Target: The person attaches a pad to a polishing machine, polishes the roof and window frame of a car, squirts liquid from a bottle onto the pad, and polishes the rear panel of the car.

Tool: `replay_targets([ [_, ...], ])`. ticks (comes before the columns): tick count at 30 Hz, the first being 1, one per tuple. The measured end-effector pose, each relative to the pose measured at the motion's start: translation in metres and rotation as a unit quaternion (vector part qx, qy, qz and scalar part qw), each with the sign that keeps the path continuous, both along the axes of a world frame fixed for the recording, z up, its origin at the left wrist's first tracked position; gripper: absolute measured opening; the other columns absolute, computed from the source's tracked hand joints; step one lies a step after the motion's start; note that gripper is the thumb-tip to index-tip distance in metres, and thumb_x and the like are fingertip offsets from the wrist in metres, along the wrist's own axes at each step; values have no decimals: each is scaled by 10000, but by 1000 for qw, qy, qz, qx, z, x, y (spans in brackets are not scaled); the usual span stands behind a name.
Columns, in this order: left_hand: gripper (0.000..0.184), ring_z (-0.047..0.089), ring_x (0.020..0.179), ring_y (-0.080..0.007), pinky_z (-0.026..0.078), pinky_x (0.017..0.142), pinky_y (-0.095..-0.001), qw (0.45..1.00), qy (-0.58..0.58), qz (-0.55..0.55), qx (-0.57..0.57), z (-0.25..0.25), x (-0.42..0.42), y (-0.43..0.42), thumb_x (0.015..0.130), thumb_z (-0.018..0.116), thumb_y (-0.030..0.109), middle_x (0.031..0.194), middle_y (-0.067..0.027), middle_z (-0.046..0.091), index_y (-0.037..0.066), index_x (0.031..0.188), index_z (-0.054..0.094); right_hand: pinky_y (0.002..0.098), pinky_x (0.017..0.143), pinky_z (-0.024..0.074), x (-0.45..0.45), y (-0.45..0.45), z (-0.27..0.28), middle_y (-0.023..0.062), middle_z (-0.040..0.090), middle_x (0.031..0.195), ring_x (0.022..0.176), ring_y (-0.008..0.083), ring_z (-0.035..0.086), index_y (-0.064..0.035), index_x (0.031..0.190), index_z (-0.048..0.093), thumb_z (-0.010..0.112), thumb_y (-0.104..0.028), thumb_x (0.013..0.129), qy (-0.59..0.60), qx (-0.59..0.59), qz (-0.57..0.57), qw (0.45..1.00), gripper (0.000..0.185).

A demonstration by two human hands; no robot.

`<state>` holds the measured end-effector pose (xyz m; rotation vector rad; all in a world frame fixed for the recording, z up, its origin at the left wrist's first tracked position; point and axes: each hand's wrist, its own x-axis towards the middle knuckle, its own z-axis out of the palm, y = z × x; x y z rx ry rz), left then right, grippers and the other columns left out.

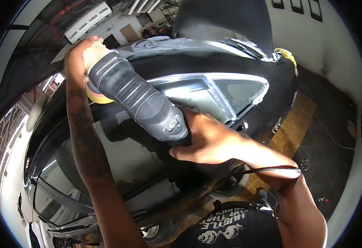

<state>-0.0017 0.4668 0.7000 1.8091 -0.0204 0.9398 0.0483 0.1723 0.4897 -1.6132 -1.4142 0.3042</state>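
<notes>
A black car polisher point(137, 95) slants across the view, its body above the side of a black car point(135, 175). My left hand point(76, 57) is closed around the polisher's front end, where a beige mesh-like cover point(94, 56) shows. Below that end, the edge of a yellow and red polishing pad point(99, 97) shows beside the car's upper bodywork; whether it touches the paint I cannot tell. My right hand point(210, 138) grips the rear end, with the thumb underneath and some fingers hidden. A black cord point(268, 170) runs across my right forearm.
The car's side window point(239, 97) with bright chrome trim is behind the polisher. A grey cloth point(156, 44) lies on the car, and a yellow cloth point(286, 56) hangs at its end. Yellow floor tiles point(301, 118) and a white wall point(313, 45) are at right.
</notes>
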Motion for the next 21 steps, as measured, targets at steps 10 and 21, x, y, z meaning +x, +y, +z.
replay_targets([
  [10, 226, 710, 921, -189, 579, 836, -316, 848, -29, 100, 520, -92, 166, -80, 918, 596, 25, 1044, -121, 734, -45, 1118, 678, 284, 563, 563, 111, -126, -88, 133, 575, 1212, 936, 176, 665, -157, 1601, 107, 514, -424, 1039, 424, 54, 150, 891, 743],
  [21, 190, 652, 618, -163, 566, 642, -317, 996, 37, 9, 87, -198, 359, -229, 823, 754, 214, 700, -46, 691, 29, 832, 711, 309, 377, 516, 197, -219, -168, 216, 701, 856, 445, 217, 627, -26, 1249, 533, 363, -641, 1002, 649, 53, 12, 759, 684],
])
